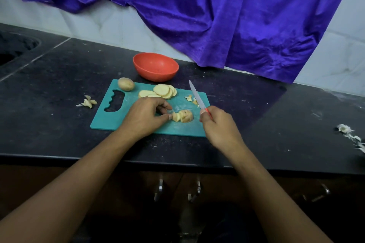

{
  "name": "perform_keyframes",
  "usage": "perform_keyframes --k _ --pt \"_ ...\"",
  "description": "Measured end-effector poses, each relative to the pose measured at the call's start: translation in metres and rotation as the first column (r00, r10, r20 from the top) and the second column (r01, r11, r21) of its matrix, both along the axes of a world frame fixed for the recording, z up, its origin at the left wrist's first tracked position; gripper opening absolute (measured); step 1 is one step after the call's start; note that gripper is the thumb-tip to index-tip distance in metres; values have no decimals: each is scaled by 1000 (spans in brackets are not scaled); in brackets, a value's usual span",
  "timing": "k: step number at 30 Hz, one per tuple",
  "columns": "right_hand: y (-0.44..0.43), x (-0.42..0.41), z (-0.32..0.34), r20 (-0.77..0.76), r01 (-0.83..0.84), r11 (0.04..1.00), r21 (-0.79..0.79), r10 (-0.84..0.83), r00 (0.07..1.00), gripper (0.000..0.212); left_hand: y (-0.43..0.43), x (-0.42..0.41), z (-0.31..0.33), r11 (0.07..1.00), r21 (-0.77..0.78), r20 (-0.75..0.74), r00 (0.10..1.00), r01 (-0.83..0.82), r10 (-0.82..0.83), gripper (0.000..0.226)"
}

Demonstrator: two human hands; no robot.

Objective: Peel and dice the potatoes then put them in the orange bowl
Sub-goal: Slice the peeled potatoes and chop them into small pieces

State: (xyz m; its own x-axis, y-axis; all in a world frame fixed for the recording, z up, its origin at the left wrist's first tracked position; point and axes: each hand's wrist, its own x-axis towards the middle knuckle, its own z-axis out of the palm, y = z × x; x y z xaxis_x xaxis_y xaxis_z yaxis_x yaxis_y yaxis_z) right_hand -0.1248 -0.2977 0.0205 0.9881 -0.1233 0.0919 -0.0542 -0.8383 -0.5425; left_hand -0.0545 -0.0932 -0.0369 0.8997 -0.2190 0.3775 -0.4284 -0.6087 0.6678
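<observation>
A teal cutting board [110, 122] lies on the black counter. A partly sliced potato [185, 116] sits near its front, and my left hand [145, 116] pinches the slices at its left end. My right hand [216, 124] grips a red-handled knife [196, 95], its blade raised and pointing away over the board's right side. A pile of round potato slices [163, 91] lies at the back of the board. One whole unpeeled potato [126, 84] rests on the board's back left corner. The orange bowl [156, 66] stands behind the board; nothing shows inside it.
Peel scraps [87, 102] lie left of the board, and more scraps [190, 98] lie on its right part. White scraps [349, 134] sit at the far right. A sink [13, 47] is at the far left. Blue cloth [227, 16] hangs over the tiled wall.
</observation>
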Motion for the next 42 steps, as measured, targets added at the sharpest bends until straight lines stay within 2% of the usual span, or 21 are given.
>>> perform_keyframes --k 5,10,15,19,22,25,27,29,32,34,36,38,40,42 --pt "-4 20 -15 65 -25 999 36 23 998 13 -3 -3 1 998 54 3 1000 12 -12 25" --pt "0 30 -22 51 -137 990 30 136 989 18 -6 -2 3 996 89 -30 999 -19 22 16" --pt "12 30 -30 78 -83 991 103 76 994 13 -13 -3 2 995 72 -46 996 -70 73 16" --pt "16 29 -33 4 -31 943 331 31 999 11 -13 -7 4 991 132 -10 1000 -20 21 29" --pt "16 25 -35 -71 -15 800 599 72 995 15 -13 -7 4 983 182 13 1000 -8 6 45" --pt "13 23 -31 -120 12 690 723 108 987 18 -12 -3 3 985 175 0 1000 -3 3 47" --pt "12 24 -31 -128 17 689 725 110 986 14 -10 -1 3 987 161 -10 1000 19 -17 42" --pt "12 26 -32 -120 24 751 660 75 990 15 -9 0 3 990 135 -27 999 29 -25 38" --pt "12 30 -31 -51 -24 924 381 47 998 12 -8 0 2 996 89 -42 999 13 -9 34" --pt "12 30 -26 -8 -68 974 216 71 997 14 -9 1 2 997 78 -49 999 11 -7 32" --pt "13 29 -21 1 -84 988 130 84 996 16 -8 2 1 997 75 -57 998 8 -4 33" --pt "14 29 -21 -40 -68 980 187 77 996 12 -7 3 1 997 76 -68 998 17 -12 35" --pt "14 29 -22 -97 -20 932 361 59 994 6 -6 2 2 996 81 -66 997 34 -28 38" --pt "13 28 -22 -159 33 845 534 62 985 5 -6 1 2 994 97 -48 998 51 -47 42"
